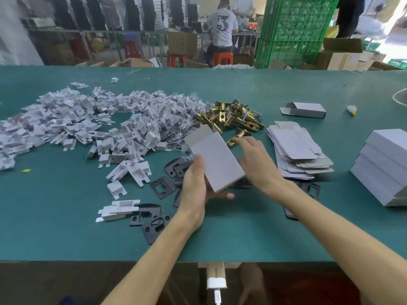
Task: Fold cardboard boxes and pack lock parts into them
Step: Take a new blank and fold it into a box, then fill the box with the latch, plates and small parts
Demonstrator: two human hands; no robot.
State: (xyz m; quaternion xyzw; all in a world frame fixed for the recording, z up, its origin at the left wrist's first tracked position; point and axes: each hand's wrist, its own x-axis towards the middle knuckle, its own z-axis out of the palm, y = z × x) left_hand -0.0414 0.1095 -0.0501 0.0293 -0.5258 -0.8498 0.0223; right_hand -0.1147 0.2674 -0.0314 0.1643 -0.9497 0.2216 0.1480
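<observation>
Two hands counted, with one assembled white box (217,159) between them, above the green table (66,238).

Found the left hand (196,186) gripping the near end of the box, thumb on the broad upper face and fingers curled beneath. Found the right hand (255,161) just right of the box, fingers loose and spread, grasping nothing. Could not tell about contact between thumb and box edge.

Noted the long axis of the box running away from the person and leaning left at the far end. Saw the broad face turned up and one open grey flap pointing off that far end.

Counted one heap of brass latches (231,117) just beyond the box, too tangled to number. Counted one wide heap of white inserts (77,119) left of the box, likewise past numbering. Saw clear bagged pieces (176,115) along the side of that heap nearest the box.

Made out at least six black strike plates (163,187) under and around the box, overlapping on the table.

Counted one slumped stack of flat box blanks (295,148) right of the box. Counted one lone part-folded box (304,110) beyond and right of the held box. Counted one stack of closed white boxes (383,166) further right again.
</observation>
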